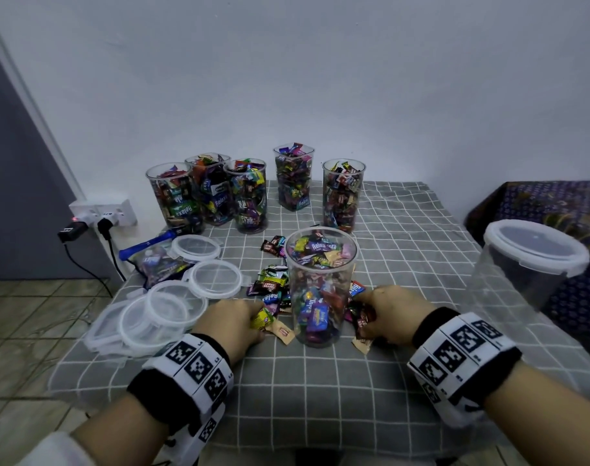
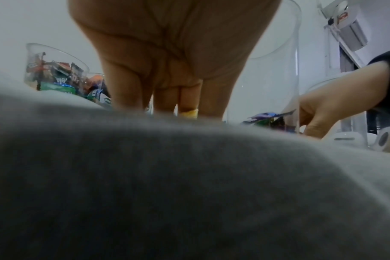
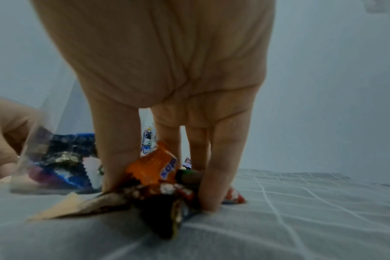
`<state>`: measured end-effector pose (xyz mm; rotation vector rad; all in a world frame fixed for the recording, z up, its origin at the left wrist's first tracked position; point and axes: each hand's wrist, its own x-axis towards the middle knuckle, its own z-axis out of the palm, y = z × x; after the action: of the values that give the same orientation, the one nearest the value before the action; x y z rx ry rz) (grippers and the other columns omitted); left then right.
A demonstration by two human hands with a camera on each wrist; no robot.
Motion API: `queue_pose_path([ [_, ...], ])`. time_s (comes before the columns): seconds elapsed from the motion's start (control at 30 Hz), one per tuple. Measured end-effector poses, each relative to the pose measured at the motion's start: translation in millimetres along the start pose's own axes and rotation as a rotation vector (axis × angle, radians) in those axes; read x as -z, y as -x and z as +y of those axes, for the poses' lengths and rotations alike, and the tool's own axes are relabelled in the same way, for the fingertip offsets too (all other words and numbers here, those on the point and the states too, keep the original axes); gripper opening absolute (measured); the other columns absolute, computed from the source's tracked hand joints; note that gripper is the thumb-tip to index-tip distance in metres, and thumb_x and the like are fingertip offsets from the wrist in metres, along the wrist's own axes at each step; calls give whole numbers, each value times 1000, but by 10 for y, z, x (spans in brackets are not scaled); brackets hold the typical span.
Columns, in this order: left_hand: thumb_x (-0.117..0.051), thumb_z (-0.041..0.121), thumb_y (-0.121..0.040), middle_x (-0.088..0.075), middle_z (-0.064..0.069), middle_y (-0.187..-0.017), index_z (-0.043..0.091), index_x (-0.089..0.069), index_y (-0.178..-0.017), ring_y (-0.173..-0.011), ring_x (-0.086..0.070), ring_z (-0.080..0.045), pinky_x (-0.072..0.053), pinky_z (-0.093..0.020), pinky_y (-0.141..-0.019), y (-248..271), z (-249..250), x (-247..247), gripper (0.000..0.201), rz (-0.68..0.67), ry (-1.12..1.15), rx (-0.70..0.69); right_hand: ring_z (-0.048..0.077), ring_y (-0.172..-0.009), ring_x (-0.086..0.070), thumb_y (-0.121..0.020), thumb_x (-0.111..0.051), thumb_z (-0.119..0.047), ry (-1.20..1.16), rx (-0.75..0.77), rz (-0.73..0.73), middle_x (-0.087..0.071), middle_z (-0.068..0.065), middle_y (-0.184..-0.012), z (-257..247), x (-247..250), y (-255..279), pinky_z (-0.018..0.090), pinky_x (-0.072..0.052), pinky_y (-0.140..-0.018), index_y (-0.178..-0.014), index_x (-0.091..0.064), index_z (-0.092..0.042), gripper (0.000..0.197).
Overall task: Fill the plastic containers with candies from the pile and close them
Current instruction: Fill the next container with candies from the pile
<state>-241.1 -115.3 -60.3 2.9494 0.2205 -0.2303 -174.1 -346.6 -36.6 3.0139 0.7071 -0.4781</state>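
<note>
Grey checked cloth (image 1: 404, 250) covers the table, pale wall behind. Far left of frame: wall sockets (image 1: 101, 215) with plugs. Lower left: stack of loose lids (image 1: 172, 304), none fitted yet. Upper centre: five jars (image 1: 246, 196) in a row, all full, all open.

Left hand (image 1: 234, 319), lower centre-left: fingers curled down on a yellow candy (image 1: 261, 319) at the pile's near edge; left wrist view shows fingertips (image 2: 127, 98) close together on the cloth.

Centre: open jar (image 1: 320, 284), clear, upright, packed with mixed bright wrappers nearly to the rim. Pile (image 1: 273, 280) thin, scattered around its base.

Right hand (image 1: 387, 314), lower centre-right: fingers (image 3: 120, 158) clamped around a bunch of wrappers (image 3: 158, 177), pressed to the cloth, just beside the jar.

Right edge: lidded empty container (image 1: 529, 264), close to the lens, tilted.

Risks (judgement):
- Jar near full; further handfuls may heap above the rim and stop the lid seating.
- Slippery wrappers may drop from the bunch on lifting.
- Both hands flank the jar; a knock could tip it.
</note>
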Motion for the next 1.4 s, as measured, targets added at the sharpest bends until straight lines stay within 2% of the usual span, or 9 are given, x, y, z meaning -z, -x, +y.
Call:
queue_pose_path([
  [0.17,-61,33,-86,-67,1,-108,36,-60,-122,-102,-59,-18,-49,-30,-87,-28,-52,-22,35,41,41,18,22,-104,-58,-88,-56,-22,-20,-15,45,-59,6,-118,-7,-9,0,24,-42,-72,-126,-52,-25,38],
  [0.3,-62,32,-85,-68,-3,-91,24,-68,-99,-91,-61,-21,-46,-27,-74,-39,-78,-9,17,88,100,53,23,-105,-58,-90,-51,-15,-51,-36,45,-60,7,-117,6,12,-10,29,-48,-81,-126,-54,-25,38],
  [0.63,-65,31,-86,-68,-2,-88,23,-70,-96,-88,-60,-20,-40,-25,-69,-36,-122,89,14,201,350,80,18,-83,-50,-90,-55,-15,-229,-107,153,-62,6,-102,143,46,6,24,-37,-69,-106,-62,-15,18],
  [0.8,-66,25,-85,-69,-2,-88,21,-71,-96,-86,-59,-19,-37,-25,-68,-41,-125,172,13,226,437,64,17,-85,-50,-89,-57,-13,-323,-144,217,-59,5,-95,233,61,39,23,-37,-71,-107,-62,-14,19],
  [0.93,-70,20,-82,-68,-1,-80,18,-72,-92,-80,-60,-18,-41,-28,-70,-65,-101,279,10,303,560,21,17,-83,-52,-90,-56,-10,-378,-144,261,-57,3,-95,264,82,70,24,-41,-67,-105,-63,-15,18],
  [1.07,-72,19,-80,-68,-6,-72,12,-72,-83,-74,-62,-28,-51,-40,-74,-105,-68,386,8,353,660,-24,15,-80,-53,-89,-56,-6,-437,-135,309,-56,1,-92,293,78,64,12,-34,-52,-101,-65,-15,17],
  [1.17,-72,18,-80,-67,-12,-70,16,-68,-71,-71,-61,-32,-52,-47,-75,-96,-30,472,10,380,738,-72,20,-83,-55,-87,-57,-5,-480,-116,360,-58,3,-91,312,118,66,18,-36,-56,-101,-65,-13,18],
  [1.33,-70,11,-81,-65,-23,-76,8,-69,-76,-67,-55,-22,-53,-53,-78,-60,70,650,6,436,886,-142,22,-81,-57,-85,-62,-7,-590,5,583,-63,5,-86,224,435,176,27,-38,-64,-94,-67,-12,11],
  [1.4,-70,10,-81,-66,-20,-77,15,-69,-74,-69,-56,-22,-54,-52,-78,-39,125,717,8,447,930,-163,22,-78,-57,-84,-63,-8,-634,83,675,-65,6,-82,120,600,238,31,-42,-66,-89,-68,-13,9],
])
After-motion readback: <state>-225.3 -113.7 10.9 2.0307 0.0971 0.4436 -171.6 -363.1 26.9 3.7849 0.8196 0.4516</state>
